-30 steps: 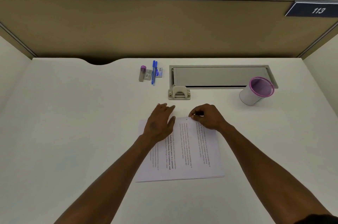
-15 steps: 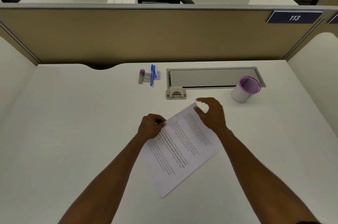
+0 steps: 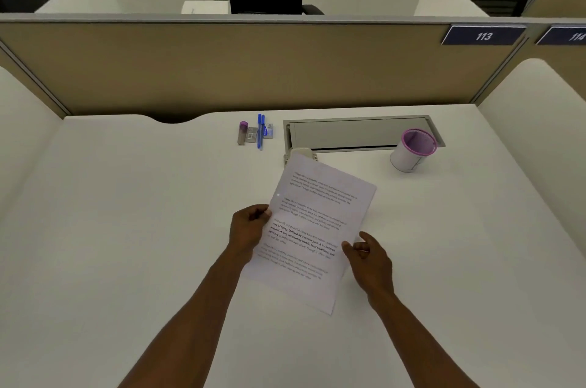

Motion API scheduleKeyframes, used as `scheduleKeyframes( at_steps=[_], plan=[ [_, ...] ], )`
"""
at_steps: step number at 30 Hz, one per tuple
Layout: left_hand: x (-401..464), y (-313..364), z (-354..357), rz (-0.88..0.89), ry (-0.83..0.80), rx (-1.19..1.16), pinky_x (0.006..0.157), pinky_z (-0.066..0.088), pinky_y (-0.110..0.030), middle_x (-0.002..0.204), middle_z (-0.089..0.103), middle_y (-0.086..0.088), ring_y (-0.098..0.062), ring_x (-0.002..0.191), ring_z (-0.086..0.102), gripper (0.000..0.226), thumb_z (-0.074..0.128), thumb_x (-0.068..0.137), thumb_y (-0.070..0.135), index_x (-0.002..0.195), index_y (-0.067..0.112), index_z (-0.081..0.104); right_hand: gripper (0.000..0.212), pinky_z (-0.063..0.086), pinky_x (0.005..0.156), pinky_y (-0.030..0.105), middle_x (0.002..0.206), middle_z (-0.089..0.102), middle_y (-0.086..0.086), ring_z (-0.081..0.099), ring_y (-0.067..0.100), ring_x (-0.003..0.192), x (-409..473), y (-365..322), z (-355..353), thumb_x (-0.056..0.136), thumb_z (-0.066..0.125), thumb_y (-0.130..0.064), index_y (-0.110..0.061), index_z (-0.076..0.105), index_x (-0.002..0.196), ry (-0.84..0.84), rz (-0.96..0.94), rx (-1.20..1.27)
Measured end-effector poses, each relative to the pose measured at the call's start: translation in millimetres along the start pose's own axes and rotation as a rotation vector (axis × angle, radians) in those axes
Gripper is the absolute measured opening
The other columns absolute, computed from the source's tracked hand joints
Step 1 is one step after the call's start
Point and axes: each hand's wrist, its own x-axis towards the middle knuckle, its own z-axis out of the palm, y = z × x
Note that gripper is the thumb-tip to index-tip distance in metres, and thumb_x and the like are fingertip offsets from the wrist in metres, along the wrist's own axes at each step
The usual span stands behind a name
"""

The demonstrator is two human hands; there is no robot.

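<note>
Both the left grip (image 3: 249, 226) and the right grip (image 3: 369, 256) pinch side edges of the white printed paper sheet (image 3: 317, 229), held above the middle of the white desk (image 3: 126, 229), and it should be kept flat and square toward the beige hole punch (image 3: 301, 151) at its far corner.

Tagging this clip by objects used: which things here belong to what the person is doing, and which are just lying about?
In use: printed paper, gripped by the left hand and pinched by the right hand; likely the hole punch, half hidden behind its top corner.
Lying about: blue pens, purple-capped tube, purple-rimmed cup, cable tray.
</note>
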Motion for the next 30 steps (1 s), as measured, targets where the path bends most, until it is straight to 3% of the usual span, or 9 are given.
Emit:
scheduleKeyframes(
  at_steps=[3, 5, 7, 10, 13, 19, 24, 30],
  plan=[
    [-11, -2, 1, -0.051, -0.003, -0.138, 0.090, 0.058, -0.046, 0.105, 0.076, -0.012, -0.032, 0.098, 0.072, 0.017, 0.065, 0.094, 0.009, 0.109, 0.007, 0.074, 0.027, 0.048, 0.068, 0.016, 0.104, 0.070, -0.008, 0.063, -0.001, 0.087, 2, -9, 10, 0.085, 0.072, -0.032, -0.032, 0.062, 0.111, -0.061, -0.005, 0.091],
    [-19, -4, 2, -0.065, -0.011, -0.213, 0.083, 0.060, -0.041, 0.101, 0.077, -0.010, -0.029, 0.092, 0.072, 0.014, 0.065, 0.094, 0.007, 0.103, 0.010, 0.075, 0.020, 0.054, 0.077, 0.028, 0.105, 0.071, -0.003, 0.066, 0.009, 0.089, 7, -12, 15, 0.087, 0.070, -0.022, -0.027, 0.065, 0.105, -0.050, 0.030, 0.193],
    [-25, -7, 2, -0.073, -0.032, -0.277, 0.073, 0.062, -0.035, 0.096, 0.078, -0.007, -0.024, 0.085, 0.075, 0.014, 0.065, 0.094, 0.007, 0.098, 0.014, 0.076, 0.018, 0.056, 0.084, 0.038, 0.104, 0.072, 0.002, 0.068, 0.018, 0.090, 14, -17, 17, 0.088, 0.068, -0.012, -0.024, 0.067, 0.101, -0.030, 0.074, 0.280],
    [-33, -9, 0, -0.080, -0.068, -0.323, 0.064, 0.060, -0.027, 0.098, 0.079, -0.005, -0.018, 0.082, 0.077, 0.015, 0.066, 0.094, 0.008, 0.103, 0.013, 0.076, 0.022, 0.057, 0.084, 0.038, 0.103, 0.073, 0.001, 0.069, 0.020, 0.090, 22, -25, 15, 0.088, 0.066, -0.008, -0.028, 0.068, 0.097, -0.018, 0.051, 0.339],
    [-35, -6, -5, -0.044, -0.113, -0.314, 0.067, 0.060, -0.026, 0.104, 0.078, -0.006, -0.019, 0.087, 0.076, 0.020, 0.066, 0.093, 0.006, 0.109, 0.013, 0.075, 0.022, 0.057, 0.079, 0.036, 0.102, 0.074, 0.002, 0.070, 0.020, 0.090, 24, -35, 8, 0.089, 0.065, -0.007, -0.028, 0.070, 0.096, -0.053, -0.023, 0.380],
    [-33, 20, -5, 0.160, -0.164, -0.150, 0.076, 0.061, -0.032, 0.110, 0.077, 0.000, -0.018, 0.098, 0.074, 0.027, 0.068, 0.092, 0.009, 0.116, 0.021, 0.074, 0.017, 0.058, 0.079, 0.044, 0.104, 0.073, 0.008, 0.071, 0.029, 0.093, 27, -53, -9, 0.091, 0.064, -0.005, -0.015, 0.070, 0.104, -0.119, -0.146, 0.446],
    [-35, 40, 5, 0.280, -0.095, -0.060, 0.074, 0.061, -0.032, 0.101, 0.078, 0.002, -0.019, 0.093, 0.075, 0.023, 0.064, 0.094, 0.008, 0.102, 0.025, 0.077, 0.018, 0.057, 0.086, 0.049, 0.106, 0.072, 0.014, 0.068, 0.035, 0.098, 32, -65, -21, 0.091, 0.062, -0.002, -0.008, 0.068, 0.107, -0.129, -0.235, 0.476],
    [-45, 43, 16, 0.353, -0.054, -0.049, 0.077, 0.062, -0.029, 0.099, 0.079, 0.004, -0.016, 0.092, 0.075, 0.025, 0.065, 0.093, 0.006, 0.102, 0.027, 0.076, 0.024, 0.055, 0.089, 0.045, 0.109, 0.072, 0.013, 0.067, 0.034, 0.103, 30, -69, -35, 0.091, 0.062, 0.000, -0.012, 0.069, 0.110, -0.171, -0.292, 0.532]
  ],
)
